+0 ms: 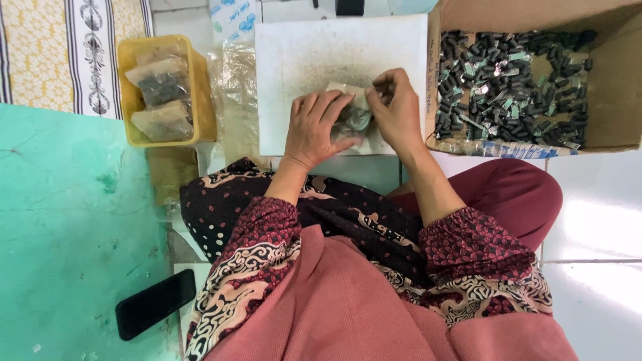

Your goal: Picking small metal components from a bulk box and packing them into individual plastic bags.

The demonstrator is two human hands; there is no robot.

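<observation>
**Both hands close on a small clear bag over the white board**

Nearest the body, a black phone (155, 303) lies on the green mat (67, 220), out of the way. Further out, the left hand (314, 127) presses flat on a small clear plastic bag (353, 115) of dark pieces, steadying it on the white board (334, 50), while the right hand (396, 107) pinches the bag's upper edge with fingers together. Just right, within easy reach, an open cardboard box (605, 73) holds loose small black parts (508, 83). At far left, a yellow tub (200, 100) collects filled bags (160, 83).
</observation>
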